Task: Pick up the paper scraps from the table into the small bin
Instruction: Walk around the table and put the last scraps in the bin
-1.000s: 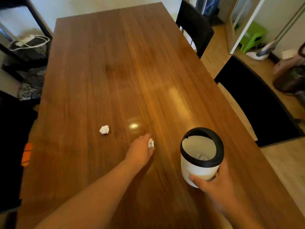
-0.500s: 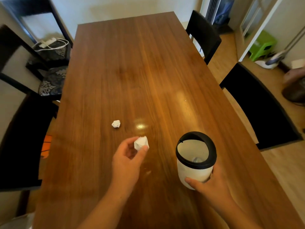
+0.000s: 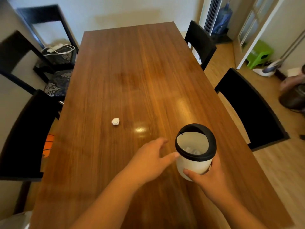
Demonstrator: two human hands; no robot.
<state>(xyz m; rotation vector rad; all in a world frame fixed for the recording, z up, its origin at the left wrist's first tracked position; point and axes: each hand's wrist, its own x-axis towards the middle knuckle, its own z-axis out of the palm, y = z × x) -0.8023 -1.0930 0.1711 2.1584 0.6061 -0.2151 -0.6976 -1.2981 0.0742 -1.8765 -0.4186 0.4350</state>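
Observation:
A small white bin with a black ring lid stands tilted toward me at the near right of the wooden table. My right hand is wrapped around its lower wall. White paper scraps lie inside it. My left hand hovers just left of the bin's rim, fingers spread, with nothing in it. One crumpled white paper scrap lies on the table farther left.
Black chairs stand along both sides: two on the right and two on the left. An orange ball lies on the floor by the left chair. A green stool stands at the far right.
My left hand lifted a paper scrap off the table, carried it right to the bin and let it go. The scrap is no longer in the hand. The view tilted up.

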